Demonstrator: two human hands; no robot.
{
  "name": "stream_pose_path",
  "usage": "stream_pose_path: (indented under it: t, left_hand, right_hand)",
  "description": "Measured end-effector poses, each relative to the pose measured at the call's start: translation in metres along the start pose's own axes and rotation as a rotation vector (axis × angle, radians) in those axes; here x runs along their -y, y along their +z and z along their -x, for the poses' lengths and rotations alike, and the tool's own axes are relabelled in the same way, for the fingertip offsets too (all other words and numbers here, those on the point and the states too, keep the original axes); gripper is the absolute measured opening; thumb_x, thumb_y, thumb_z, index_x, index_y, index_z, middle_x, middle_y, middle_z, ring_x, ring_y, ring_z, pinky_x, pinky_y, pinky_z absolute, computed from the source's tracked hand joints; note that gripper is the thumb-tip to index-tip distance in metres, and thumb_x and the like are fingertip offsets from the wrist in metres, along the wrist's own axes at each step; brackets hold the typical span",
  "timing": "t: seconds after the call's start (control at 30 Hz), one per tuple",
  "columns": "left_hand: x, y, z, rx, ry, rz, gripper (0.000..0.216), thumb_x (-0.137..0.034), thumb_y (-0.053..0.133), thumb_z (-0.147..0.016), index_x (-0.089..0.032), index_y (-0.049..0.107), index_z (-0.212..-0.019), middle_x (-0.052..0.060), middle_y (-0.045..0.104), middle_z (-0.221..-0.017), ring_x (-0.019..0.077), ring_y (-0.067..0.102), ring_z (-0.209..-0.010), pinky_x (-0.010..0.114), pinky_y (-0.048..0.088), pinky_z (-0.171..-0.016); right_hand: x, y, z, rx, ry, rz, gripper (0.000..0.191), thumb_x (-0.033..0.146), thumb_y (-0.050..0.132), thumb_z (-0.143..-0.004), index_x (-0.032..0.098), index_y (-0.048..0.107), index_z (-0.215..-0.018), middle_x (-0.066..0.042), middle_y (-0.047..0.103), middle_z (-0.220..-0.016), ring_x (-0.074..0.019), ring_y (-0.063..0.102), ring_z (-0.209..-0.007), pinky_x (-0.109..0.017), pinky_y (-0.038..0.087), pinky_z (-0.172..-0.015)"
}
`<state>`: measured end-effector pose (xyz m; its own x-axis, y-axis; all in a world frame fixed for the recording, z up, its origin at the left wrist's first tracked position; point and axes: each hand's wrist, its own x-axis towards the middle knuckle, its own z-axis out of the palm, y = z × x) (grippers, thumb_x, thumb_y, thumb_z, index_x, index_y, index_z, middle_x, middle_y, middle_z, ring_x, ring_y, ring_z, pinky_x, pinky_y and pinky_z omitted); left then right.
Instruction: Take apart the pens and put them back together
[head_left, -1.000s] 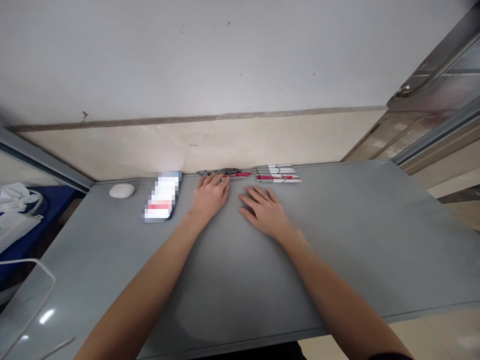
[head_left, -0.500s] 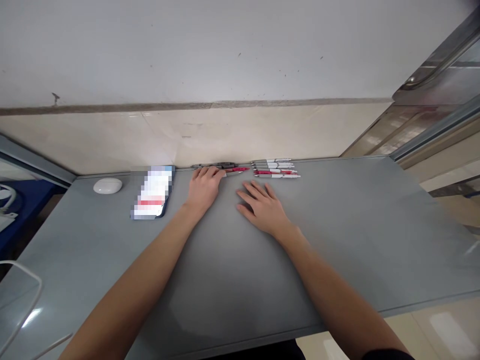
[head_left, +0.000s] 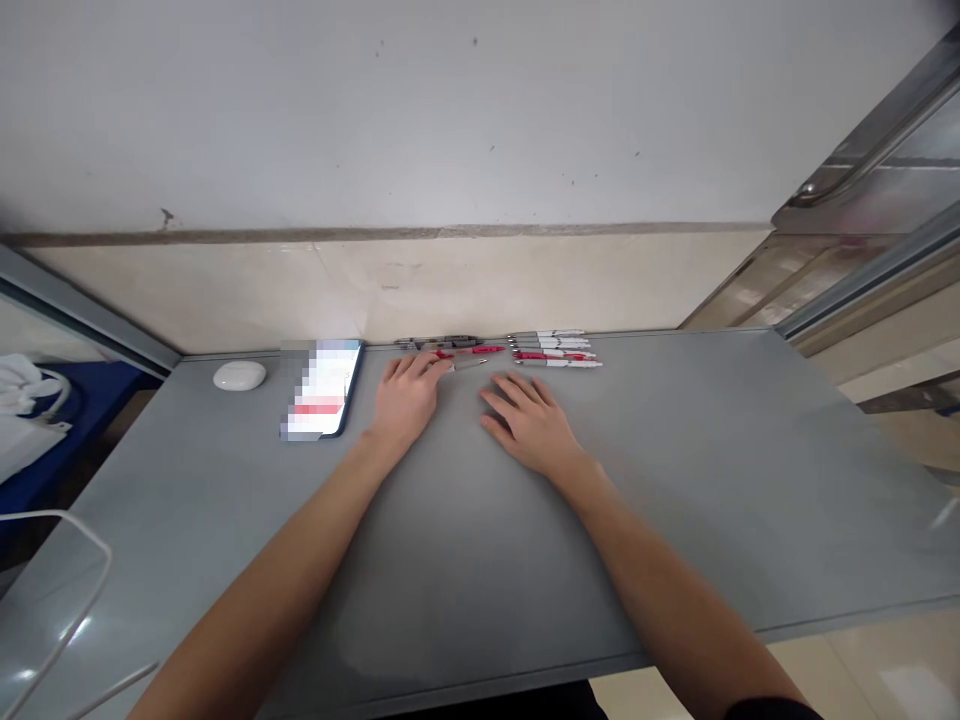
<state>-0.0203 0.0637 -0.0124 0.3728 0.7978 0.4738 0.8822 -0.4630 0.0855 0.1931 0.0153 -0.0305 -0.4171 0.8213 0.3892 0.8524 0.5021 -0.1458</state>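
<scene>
My left hand [head_left: 405, 395] lies flat on the grey table [head_left: 675, 470], fingers stretched out. Its fingertips rest on the end of a grey-tipped pen [head_left: 469, 365] that lies a little apart from a short row of dark and red pens [head_left: 450, 346] at the wall. My right hand [head_left: 529, 422] rests palm down just right of it, fingers spread, holding nothing. Several red-and-white pens [head_left: 555, 350] lie in a neat stack beyond my right hand's fingertips, not touched.
A phone [head_left: 322, 390] with a lit screen lies left of my left hand. A white oval case [head_left: 240, 376] sits further left. White cable [head_left: 67, 620] loops over the near left corner. The wall runs along the table's far edge.
My left hand has drawn back slightly from the wall, and one grey-tipped pen now lies apart from the row under its fingertips. My right hand has stayed put.
</scene>
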Motion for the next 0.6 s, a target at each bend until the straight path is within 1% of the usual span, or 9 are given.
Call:
stream_pose_path:
  t: [0.07, 0.17, 0.23, 0.27, 0.3, 0.4, 0.43, 0.5, 0.6]
  left_hand:
    - [-0.002, -0.008, 0.003, -0.018, -0.072, 0.094, 0.032, -0.010, 0.044, -0.090, -0.020, 0.067, -0.109, 0.008, 0.068, -0.111, 0.0261, 0.062, -0.099, 0.041, 0.045, -0.086]
    - [-0.008, -0.023, 0.007, -0.019, -0.174, 0.358, 0.026, -0.016, 0.046, -0.091, -0.020, 0.068, -0.106, 0.007, 0.068, -0.108, 0.0228, 0.062, -0.099, 0.036, 0.047, -0.085]
    - [-0.013, -0.033, 0.010, 0.020, -0.266, 0.579, 0.024, -0.021, 0.051, -0.089, -0.020, 0.067, -0.106, 0.006, 0.067, -0.106, 0.0187, 0.063, -0.087, 0.031, 0.049, -0.076]
    - [-0.016, -0.038, 0.011, 0.047, -0.327, 0.676, 0.023, -0.024, 0.053, -0.088, -0.021, 0.068, -0.105, 0.005, 0.067, -0.104, 0.0177, 0.063, -0.084, 0.030, 0.049, -0.075]
    - [-0.018, -0.042, 0.012, 0.076, -0.383, 0.770, 0.022, -0.027, 0.055, -0.087, -0.021, 0.068, -0.105, 0.005, 0.068, -0.103, 0.0175, 0.063, -0.085, 0.030, 0.049, -0.076]
    - [-0.025, -0.053, 0.017, 0.209, -0.511, 0.994, 0.030, -0.039, 0.063, -0.083, -0.022, 0.069, -0.107, 0.004, 0.069, -0.096, 0.0180, 0.062, -0.084, 0.029, 0.048, -0.075]
    - [-0.026, -0.055, 0.018, 0.238, -0.529, 1.053, 0.032, -0.040, 0.064, -0.081, -0.022, 0.069, -0.106, 0.004, 0.070, -0.096, 0.0181, 0.062, -0.084, 0.029, 0.048, -0.074]
    - [-0.029, -0.058, 0.022, 0.292, -0.538, 1.156, 0.031, -0.041, 0.067, -0.079, -0.022, 0.071, -0.103, 0.003, 0.070, -0.095, 0.0176, 0.061, -0.084, 0.028, 0.047, -0.073]
    - [-0.032, -0.060, 0.025, 0.375, -0.533, 1.276, 0.029, -0.040, 0.069, -0.078, -0.022, 0.072, -0.100, 0.003, 0.070, -0.092, 0.0160, 0.060, -0.080, 0.028, 0.047, -0.073]
  right_hand:
    - [0.001, -0.003, -0.001, -0.018, -0.022, -0.018, 0.037, 0.037, 0.040, -0.095, 0.025, 0.058, -0.126, -0.008, 0.055, -0.139, -0.0261, 0.047, -0.130, -0.046, 0.033, -0.111]
    - [0.007, -0.012, -0.005, -0.052, -0.024, -0.087, 0.035, 0.035, 0.041, -0.095, 0.025, 0.060, -0.123, -0.007, 0.058, -0.135, -0.0234, 0.052, -0.126, -0.045, 0.033, -0.111]
    - [0.013, -0.020, -0.008, -0.077, 0.007, -0.175, 0.033, 0.035, 0.042, -0.095, 0.027, 0.061, -0.121, -0.005, 0.061, -0.131, -0.0215, 0.057, -0.119, -0.044, 0.032, -0.112]
    - [0.017, -0.025, -0.009, -0.090, 0.038, -0.234, 0.032, 0.036, 0.042, -0.095, 0.027, 0.062, -0.119, -0.004, 0.063, -0.128, -0.0209, 0.058, -0.117, -0.044, 0.033, -0.111]
    - [0.020, -0.030, -0.011, -0.104, 0.078, -0.303, 0.032, 0.036, 0.043, -0.094, 0.028, 0.063, -0.118, -0.003, 0.065, -0.125, -0.0207, 0.059, -0.115, -0.043, 0.037, -0.108]
    - [0.028, -0.043, -0.017, -0.122, 0.271, -0.570, 0.031, 0.040, 0.046, -0.093, 0.031, 0.062, -0.118, -0.001, 0.067, -0.120, -0.0218, 0.060, -0.113, -0.040, 0.048, -0.093]
    - [0.030, -0.046, -0.019, -0.126, 0.331, -0.674, 0.031, 0.043, 0.047, -0.091, 0.032, 0.062, -0.116, -0.001, 0.068, -0.120, -0.0225, 0.060, -0.113, -0.039, 0.051, -0.088]
    - [0.033, -0.051, -0.022, -0.150, 0.423, -0.884, 0.031, 0.046, 0.050, -0.089, 0.031, 0.065, -0.112, -0.002, 0.069, -0.118, -0.0234, 0.061, -0.113, -0.037, 0.052, -0.084]
    - [0.037, -0.051, -0.026, -0.217, 0.494, -1.135, 0.029, 0.047, 0.056, -0.086, 0.027, 0.067, -0.103, -0.003, 0.073, -0.108, -0.0231, 0.063, -0.110, -0.038, 0.049, -0.090]
